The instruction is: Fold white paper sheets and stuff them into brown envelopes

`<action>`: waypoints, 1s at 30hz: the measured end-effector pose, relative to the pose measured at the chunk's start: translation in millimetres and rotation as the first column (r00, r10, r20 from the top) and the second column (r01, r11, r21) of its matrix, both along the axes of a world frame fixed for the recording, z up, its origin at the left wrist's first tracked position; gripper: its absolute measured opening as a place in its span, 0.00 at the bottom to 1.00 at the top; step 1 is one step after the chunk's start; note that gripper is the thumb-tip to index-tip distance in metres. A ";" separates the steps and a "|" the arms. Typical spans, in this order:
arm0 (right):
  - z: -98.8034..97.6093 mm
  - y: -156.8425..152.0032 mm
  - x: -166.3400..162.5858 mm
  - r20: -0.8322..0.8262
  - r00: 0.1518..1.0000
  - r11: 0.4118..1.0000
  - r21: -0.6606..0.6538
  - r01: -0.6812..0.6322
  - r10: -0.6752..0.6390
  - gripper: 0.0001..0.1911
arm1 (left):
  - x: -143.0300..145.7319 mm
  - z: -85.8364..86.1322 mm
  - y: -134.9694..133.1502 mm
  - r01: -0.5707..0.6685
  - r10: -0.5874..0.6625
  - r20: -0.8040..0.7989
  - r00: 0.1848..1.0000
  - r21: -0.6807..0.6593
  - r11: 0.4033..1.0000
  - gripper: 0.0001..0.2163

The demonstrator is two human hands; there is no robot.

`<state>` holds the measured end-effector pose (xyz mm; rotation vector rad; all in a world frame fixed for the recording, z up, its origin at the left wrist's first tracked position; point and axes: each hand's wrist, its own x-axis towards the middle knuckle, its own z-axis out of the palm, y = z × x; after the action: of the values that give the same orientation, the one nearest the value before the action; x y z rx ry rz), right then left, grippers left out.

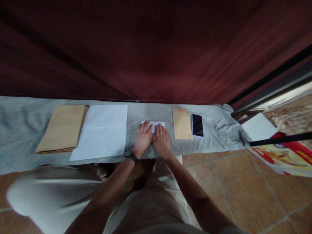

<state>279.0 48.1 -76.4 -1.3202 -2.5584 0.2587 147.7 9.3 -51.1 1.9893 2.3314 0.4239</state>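
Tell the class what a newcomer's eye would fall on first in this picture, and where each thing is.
The dark red surface strikes first, filling the top of the view. Next come the left hand and right hand, side by side on a small white paper near the middle. At the far right, a red-and-yellow printed package stands out brightly.

No text legible; lettering (pixel 306 156) on the box (pixel 286 157) is blurred.

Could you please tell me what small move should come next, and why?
I would probably slide the left hand and right hand slightly outward, smoothing the small white paper, since both lie palm-down over it, side by side.
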 end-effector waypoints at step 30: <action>-0.6 9.3 28.6 -0.019 0.992 0.992 0.022 0.121 -0.121 0.28 | 8.0 -12.4 -33.5 0.175 -0.176 -0.049 0.983 -0.032 0.984 0.30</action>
<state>307.6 57.3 -76.9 -1.4516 -2.4482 0.2162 155.7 -24.2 -63.5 2.1941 2.1517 0.3312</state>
